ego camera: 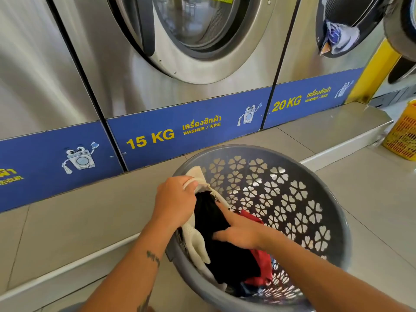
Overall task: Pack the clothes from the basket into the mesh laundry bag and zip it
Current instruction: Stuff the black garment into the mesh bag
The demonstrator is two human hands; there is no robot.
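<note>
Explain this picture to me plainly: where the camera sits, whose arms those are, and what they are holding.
One camera, worn on a person's head, looks down at their own bare arms. The left hand grips the rim of a white mesh laundry bag, holding it open. The right hand pushes a black garment into it. Both are over a grey basket on the tiled floor, with a red garment inside. Behind stand steel washers labelled 15 KG and 20 KG, and a yellow basket at far right.
</note>
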